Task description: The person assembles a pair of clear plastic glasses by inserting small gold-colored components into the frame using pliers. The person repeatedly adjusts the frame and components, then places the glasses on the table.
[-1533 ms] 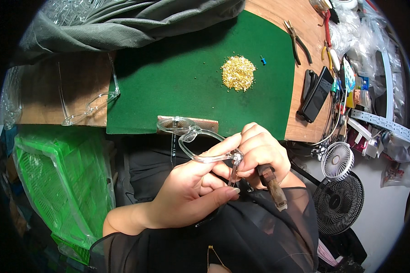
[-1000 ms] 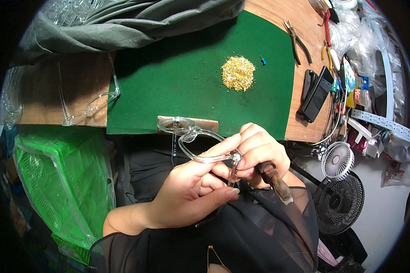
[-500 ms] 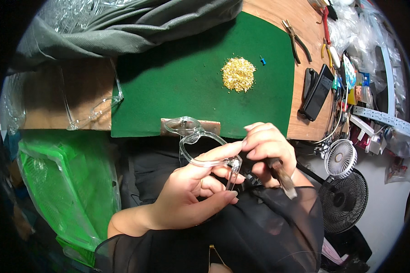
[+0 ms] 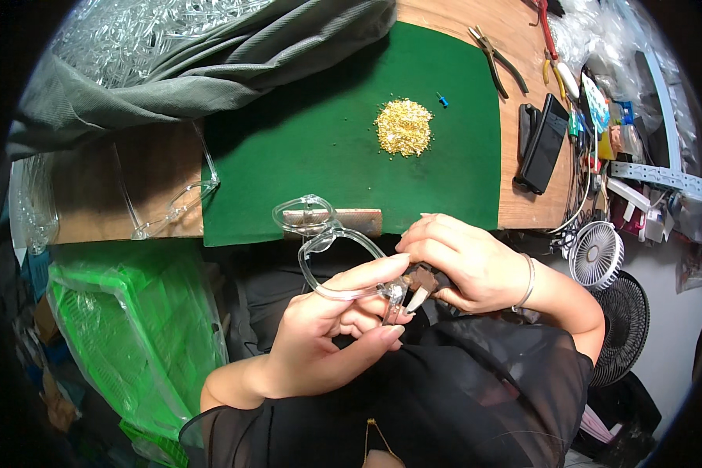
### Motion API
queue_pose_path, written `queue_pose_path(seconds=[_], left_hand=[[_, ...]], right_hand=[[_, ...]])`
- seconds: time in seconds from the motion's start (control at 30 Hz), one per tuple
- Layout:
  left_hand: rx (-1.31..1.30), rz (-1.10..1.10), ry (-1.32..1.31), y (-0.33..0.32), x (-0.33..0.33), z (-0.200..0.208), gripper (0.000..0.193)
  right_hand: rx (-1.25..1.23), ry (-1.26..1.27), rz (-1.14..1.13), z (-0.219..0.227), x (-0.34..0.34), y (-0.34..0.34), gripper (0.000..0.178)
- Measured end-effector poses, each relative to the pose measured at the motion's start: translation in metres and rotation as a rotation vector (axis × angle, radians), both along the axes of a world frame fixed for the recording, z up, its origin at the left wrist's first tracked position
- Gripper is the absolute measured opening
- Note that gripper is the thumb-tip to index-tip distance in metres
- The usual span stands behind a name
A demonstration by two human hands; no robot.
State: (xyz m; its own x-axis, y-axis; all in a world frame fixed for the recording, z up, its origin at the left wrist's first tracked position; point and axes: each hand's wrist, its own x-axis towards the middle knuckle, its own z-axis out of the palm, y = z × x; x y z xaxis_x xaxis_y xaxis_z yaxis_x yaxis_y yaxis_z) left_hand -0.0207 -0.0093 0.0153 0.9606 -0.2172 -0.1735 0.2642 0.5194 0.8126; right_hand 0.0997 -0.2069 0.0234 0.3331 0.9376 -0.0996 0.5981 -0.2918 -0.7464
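My left hand (image 4: 324,331) grips a clear plastic eyeglass frame (image 4: 304,269) by one end, between thumb and fingers. The frame's far lens rim overlaps a small worn block (image 4: 359,221) at the bench's front edge. In my right hand (image 4: 472,264) is a small brown tool with a pale flat tip (image 4: 419,299), its exact kind unclear. The tip lies at the frame's hinge corner, close to my left fingers; whether it touches is hard to see. Ahead, a pile of tiny gold-coloured metal parts (image 4: 404,127) lies on a green mat (image 4: 288,156).
A blue pin (image 4: 442,100) lies beside the pile. To the right are pliers (image 4: 498,62), a black phone (image 4: 544,144) and a white fan (image 4: 597,255). Grey cloth (image 4: 210,86) borders many clear frames (image 4: 132,47) at left. A green crate (image 4: 132,327) stands below.
My right hand has turned and brought the brown tool leftward, from pointing away to the frame's corner. My left hand still holds the frame. The view has shifted slightly.
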Motion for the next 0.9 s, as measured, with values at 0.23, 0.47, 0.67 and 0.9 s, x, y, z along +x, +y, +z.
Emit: queue_pose_path(seconds=[0.23,0.47,0.67,0.9], left_hand=[[0.072,-0.022,-0.051,0.0057,-0.0016,-0.0006,0.057],[0.104,-0.027,-0.078,0.004,0.0027,-0.0005,0.056],[0.208,-0.011,-0.184,0.0024,-0.0002,-0.0068,0.055],[0.364,-0.012,-0.318,0.0046,0.0024,-0.0095,0.059]], right_hand=[[0.017,-0.089,0.039,0.0086,0.0077,0.0066,0.042],[0.013,-0.018,0.087,0.0089,0.0059,0.0095,0.044],[0.028,0.04,0.138,0.0067,0.0056,0.0106,0.042],[0.01,-0.02,0.13,0.0011,0.0027,0.008,0.037]])
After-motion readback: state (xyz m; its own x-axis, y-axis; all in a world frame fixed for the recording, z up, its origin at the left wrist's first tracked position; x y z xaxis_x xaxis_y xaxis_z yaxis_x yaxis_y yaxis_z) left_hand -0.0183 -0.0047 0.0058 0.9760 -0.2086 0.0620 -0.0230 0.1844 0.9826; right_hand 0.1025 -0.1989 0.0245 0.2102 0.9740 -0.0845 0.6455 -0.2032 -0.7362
